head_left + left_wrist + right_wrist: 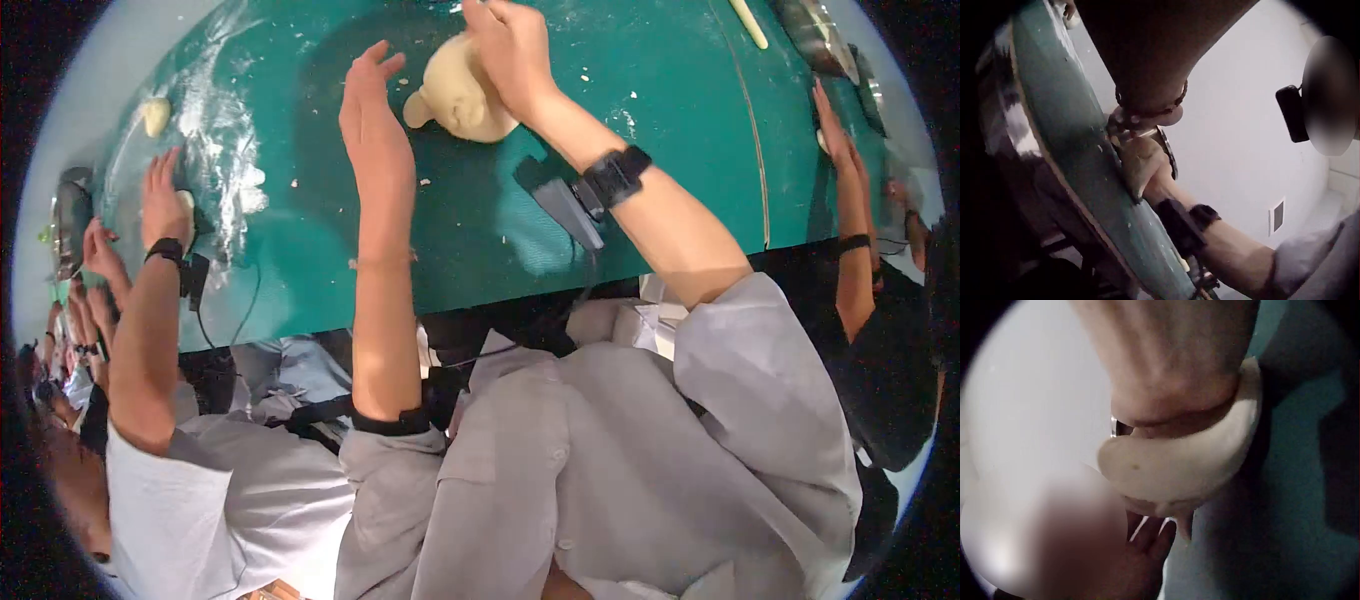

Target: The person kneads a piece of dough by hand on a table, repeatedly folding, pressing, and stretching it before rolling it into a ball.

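A pale lump of dough (460, 90) lies on the green table (640, 170), with a small flap sticking out at its left side. My right hand (512, 60) grips the dough from above and the right, fingers curled over its far edge. In the right wrist view the dough (1179, 462) bends up around the heel of that hand (1172, 375), which hides the fingers. Just left of the lump, my left hand (375, 115) is held with its fingers extended and nothing in it. The left wrist view shows the dough (1138, 162) beyond the left hand.
White flour (230, 150) is spread at the left, near a small dough piece (155, 115). Neighbours' hands work at the left (165, 205) and right (848, 150). A dough strip (748, 22) and a shiny metal bowl (815, 40) are at the far right.
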The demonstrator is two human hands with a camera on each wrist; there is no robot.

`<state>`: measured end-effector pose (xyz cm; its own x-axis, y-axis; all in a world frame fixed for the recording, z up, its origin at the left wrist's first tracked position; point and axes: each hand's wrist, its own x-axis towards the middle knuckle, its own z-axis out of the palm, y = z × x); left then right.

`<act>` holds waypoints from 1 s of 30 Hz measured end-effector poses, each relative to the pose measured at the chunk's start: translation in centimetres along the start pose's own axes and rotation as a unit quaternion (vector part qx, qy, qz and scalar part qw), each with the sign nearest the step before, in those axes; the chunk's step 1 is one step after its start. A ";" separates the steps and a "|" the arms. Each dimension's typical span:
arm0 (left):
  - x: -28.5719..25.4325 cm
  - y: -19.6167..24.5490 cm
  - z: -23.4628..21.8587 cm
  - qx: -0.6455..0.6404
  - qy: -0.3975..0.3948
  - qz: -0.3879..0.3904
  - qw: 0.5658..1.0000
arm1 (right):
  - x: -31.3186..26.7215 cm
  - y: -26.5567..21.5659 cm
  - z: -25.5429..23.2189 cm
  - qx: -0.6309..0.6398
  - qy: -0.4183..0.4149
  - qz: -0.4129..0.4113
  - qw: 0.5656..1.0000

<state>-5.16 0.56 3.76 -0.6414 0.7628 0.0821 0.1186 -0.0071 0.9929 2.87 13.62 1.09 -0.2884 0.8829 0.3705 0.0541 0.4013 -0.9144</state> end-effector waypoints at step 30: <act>-7.3 1.0 9.6 0.365 -0.185 0.383 0.828 | 1.7 -2.2 -9.4 0.025 -0.381 0.090 0.920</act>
<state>6.91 1.25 3.32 0.0941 0.8619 0.4982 0.8965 -0.2910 0.3342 11.23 16.49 5.27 -0.8670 0.4982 0.0081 0.1274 0.2373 -0.9631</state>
